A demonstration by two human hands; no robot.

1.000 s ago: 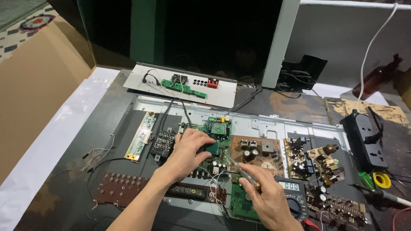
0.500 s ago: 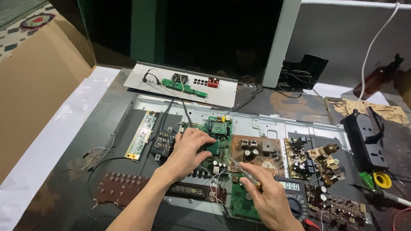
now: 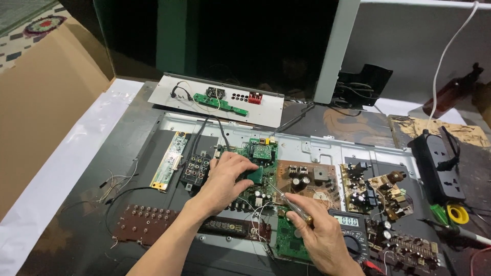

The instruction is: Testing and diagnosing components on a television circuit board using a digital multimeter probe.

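Your left hand (image 3: 225, 179) rests flat on a green circuit board (image 3: 255, 174) near the middle of the bench, fingers spread a little and lying on the board's surface rather than gripping it, their tips touching a raised green part at its centre. Your right hand (image 3: 319, 232) is closed around a slim screwdriver (image 3: 286, 200) with a clear amber handle; its shaft slants up and left, and the tip meets the same green board just below your left fingertips, though the exact contact point is too small to make out. The board sits on a pale metal chassis (image 3: 317, 145) that spans the dark worktop. Just right of the board lies a brown circuit board (image 3: 312, 181) with black cylinders and a grey block, and beyond that another crowded brown board (image 3: 376, 189). Below your right hand is a second, smaller green board (image 3: 289, 243), and touching your wrist on the right is a multimeter (image 3: 353, 225) with a lit display. Left of your left hand sits a black connector block (image 3: 197, 168), then a long narrow strip board (image 3: 169, 158). A dark button panel (image 3: 143, 225) lies near your left forearm, which crosses over a dark display strip (image 3: 230, 227). Loose white wires curl between your two hands, partly covering the board's lower edge. At the far right stand a black power strip (image 3: 440, 163) and a yellow tape roll (image 3: 458, 213). A cardboard box (image 3: 46, 97) fills the left edge.
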